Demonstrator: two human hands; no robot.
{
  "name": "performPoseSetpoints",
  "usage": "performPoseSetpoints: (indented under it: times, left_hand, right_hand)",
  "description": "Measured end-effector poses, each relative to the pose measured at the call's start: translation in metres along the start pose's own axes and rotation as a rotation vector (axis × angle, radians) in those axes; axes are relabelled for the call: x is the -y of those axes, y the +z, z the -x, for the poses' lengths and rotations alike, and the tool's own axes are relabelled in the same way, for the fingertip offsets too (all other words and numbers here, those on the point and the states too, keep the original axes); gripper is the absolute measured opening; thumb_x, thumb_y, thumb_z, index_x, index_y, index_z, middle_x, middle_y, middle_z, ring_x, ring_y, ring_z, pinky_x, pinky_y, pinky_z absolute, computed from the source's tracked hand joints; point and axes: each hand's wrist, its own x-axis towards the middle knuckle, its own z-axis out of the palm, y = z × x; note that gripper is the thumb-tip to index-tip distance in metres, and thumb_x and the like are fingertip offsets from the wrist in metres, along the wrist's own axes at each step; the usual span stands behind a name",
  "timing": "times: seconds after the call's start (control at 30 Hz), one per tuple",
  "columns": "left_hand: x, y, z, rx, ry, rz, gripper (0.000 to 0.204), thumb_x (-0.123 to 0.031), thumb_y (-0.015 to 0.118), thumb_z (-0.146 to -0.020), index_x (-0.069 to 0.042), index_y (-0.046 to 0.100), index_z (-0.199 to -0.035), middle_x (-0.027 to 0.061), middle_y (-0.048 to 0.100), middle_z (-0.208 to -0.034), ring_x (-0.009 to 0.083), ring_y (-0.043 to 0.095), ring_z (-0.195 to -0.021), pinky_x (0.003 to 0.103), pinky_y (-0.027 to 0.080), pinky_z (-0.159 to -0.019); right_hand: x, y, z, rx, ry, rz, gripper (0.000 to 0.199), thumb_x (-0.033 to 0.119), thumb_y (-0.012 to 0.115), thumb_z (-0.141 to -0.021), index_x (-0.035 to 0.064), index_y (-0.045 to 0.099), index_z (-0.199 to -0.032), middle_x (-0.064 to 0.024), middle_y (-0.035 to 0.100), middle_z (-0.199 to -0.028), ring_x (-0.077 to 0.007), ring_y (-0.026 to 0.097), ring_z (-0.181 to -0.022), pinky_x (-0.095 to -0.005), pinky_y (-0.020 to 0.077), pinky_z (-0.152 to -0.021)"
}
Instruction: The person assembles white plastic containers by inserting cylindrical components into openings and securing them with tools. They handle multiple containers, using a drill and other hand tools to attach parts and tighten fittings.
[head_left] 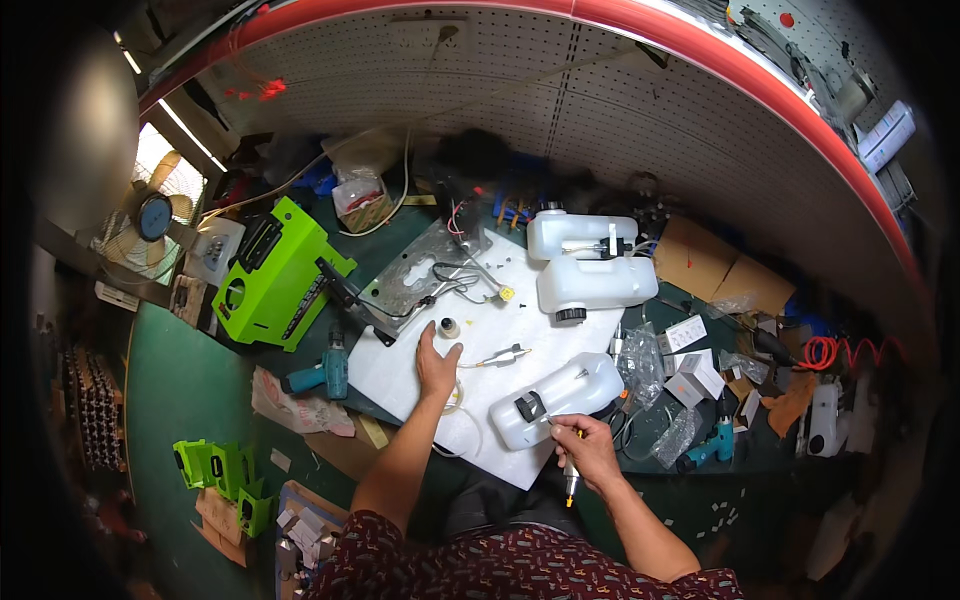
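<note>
My left hand (437, 368) is over the white sheet (400, 385), thumb and fingers apart. Just beyond its fingertips stands a small pale bottle with a dark top (449, 328), which the hand does not appear to grip. My right hand (592, 452) is closed around a slim silver tool with a yellow-orange end (571, 485) pointing down toward me. Close to that hand lies a translucent white plastic tank (590, 385) with a black fitting (529, 405) on it. Between my hands rests a thin metal-and-tube part (505, 356), beside a loop of clear tubing (470, 440).
Two more white tanks (597, 284) lie at the back right. A bright green housing (275, 280) stands left, near a teal power drill (335, 370). A metal bracket with wires (410, 275) is behind my left hand. Small white boxes (695, 378) and another drill (715, 445) are right.
</note>
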Motion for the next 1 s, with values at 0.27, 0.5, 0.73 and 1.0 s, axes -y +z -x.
performPoseSetpoints:
  times: [0.27, 0.5, 0.73, 1.0]
  left_hand:
    - [-0.018, -0.006, -0.018, 0.081, 0.148, 0.1, 0.046, -0.004, 0.081, -0.085, -0.001, 0.061, -0.127, 0.0182, 0.07, -0.119, 0.0344, 0.068, -0.111, 0.042, 0.052, -0.1]
    - [-0.184, -0.112, 0.067, 0.484, 0.571, -0.126, 0.051, -0.009, 0.085, -0.08, -0.002, 0.068, -0.128, 0.0177, 0.068, -0.114, 0.0362, 0.063, -0.107, 0.043, 0.051, -0.095]
    - [-0.213, -0.13, 0.091, 0.534, 0.684, -0.309, 0.053, -0.007, 0.087, -0.076, -0.003, 0.071, -0.126, 0.0139, 0.067, -0.111, 0.034, 0.062, -0.105, 0.043, 0.05, -0.094]
    - [-0.227, -0.134, 0.097, 0.521, 0.725, -0.356, 0.053, -0.006, 0.086, -0.075, -0.004, 0.071, -0.125, 0.0135, 0.068, -0.109, 0.0335, 0.062, -0.102, 0.042, 0.049, -0.091]
  right_hand:
    - [0.019, 0.019, -0.011, -0.017, -0.01, -0.07, 0.027, 0.014, 0.075, -0.097, -0.0019, 0.075, -0.119, -0.0024, 0.068, -0.08, -0.0083, 0.06, -0.057, -0.0226, 0.0476, -0.052]
    - [0.033, 0.027, -0.008, 0.031, -0.114, -0.064, 0.025, 0.015, 0.075, -0.099, -0.0009, 0.076, -0.118, -0.0044, 0.071, -0.084, -0.0092, 0.062, -0.059, -0.0228, 0.0505, -0.053]
    - [0.036, 0.03, -0.008, 0.106, -0.201, -0.021, 0.026, 0.017, 0.076, -0.098, -0.0003, 0.077, -0.117, -0.001, 0.067, -0.081, -0.0064, 0.059, -0.068, -0.0228, 0.0502, -0.053]
    - [0.039, 0.026, -0.004, 0.158, -0.249, -0.008, 0.026, 0.018, 0.075, -0.098, 0.0003, 0.078, -0.117, 0.0002, 0.065, -0.08, -0.0059, 0.057, -0.066, -0.0233, 0.0496, -0.052]
